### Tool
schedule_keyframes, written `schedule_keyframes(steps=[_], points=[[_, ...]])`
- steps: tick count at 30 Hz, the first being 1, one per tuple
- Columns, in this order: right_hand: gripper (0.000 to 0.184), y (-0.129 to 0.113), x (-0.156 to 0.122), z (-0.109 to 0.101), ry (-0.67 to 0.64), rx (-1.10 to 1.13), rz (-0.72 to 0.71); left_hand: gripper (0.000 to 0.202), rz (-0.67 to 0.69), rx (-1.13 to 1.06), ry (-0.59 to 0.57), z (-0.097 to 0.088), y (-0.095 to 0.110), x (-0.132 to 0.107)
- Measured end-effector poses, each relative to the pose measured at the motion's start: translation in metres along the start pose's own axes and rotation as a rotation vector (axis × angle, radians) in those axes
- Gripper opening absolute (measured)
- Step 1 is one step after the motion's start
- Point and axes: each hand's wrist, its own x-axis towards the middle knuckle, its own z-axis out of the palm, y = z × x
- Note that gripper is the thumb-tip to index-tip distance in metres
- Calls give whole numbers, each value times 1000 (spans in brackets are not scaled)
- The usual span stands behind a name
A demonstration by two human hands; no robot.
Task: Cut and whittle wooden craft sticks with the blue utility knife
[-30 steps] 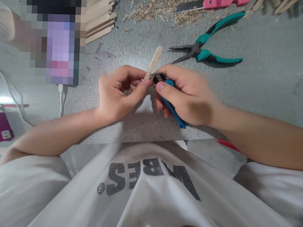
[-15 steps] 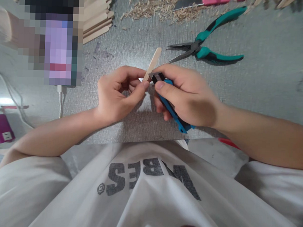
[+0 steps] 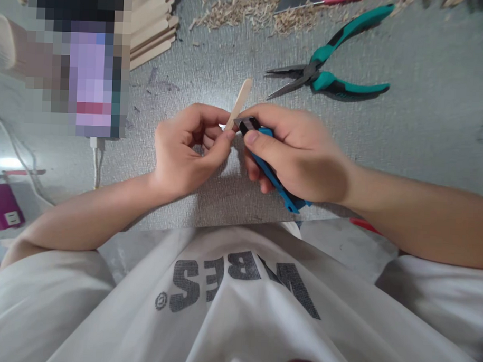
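My left hand [image 3: 193, 150] pinches the lower end of a wooden craft stick [image 3: 241, 99] between thumb and forefinger; the stick's rounded end points up and slightly right. In my right hand [image 3: 296, 151] is a blue utility knife [image 3: 275, 182], its fingers wrapped round the handle and the thumb near the blade end. The short blade meets the stick's right side, close to my left fingertips. Whether the blade has cut in, I cannot tell. The stick's lowest part is hidden by my left thumb.
Long-nose pliers [image 3: 311, 72] with teal handles lie spread open beyond my right hand. Wood shavings [image 3: 239, 12] and a pink-handled blade tool [image 3: 301, 1] are at the back. A bundle of craft sticks [image 3: 154, 27] sits back left, beside a blurred-out device with a white cable [image 3: 95, 162]. A purple box [image 3: 3, 207] stands far left.
The craft stick and the knife tip have shifted slightly left, and the stick stands a little steeper. Both hands keep their grip.
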Motion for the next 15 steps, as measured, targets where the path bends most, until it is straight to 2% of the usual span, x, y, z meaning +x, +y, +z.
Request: schedule_keyframes(steps=[5, 11, 15], points=[[11, -1, 0, 2, 13, -48, 23, 22, 27, -29, -42, -3, -2, -1], [17, 3, 0, 0, 39, -186, 87, 20, -78, 119, -112, -7, 2, -4], [26, 7, 2, -2, 39, -229, 78, 11, 12, 166, -152, -9, 2, -3]])
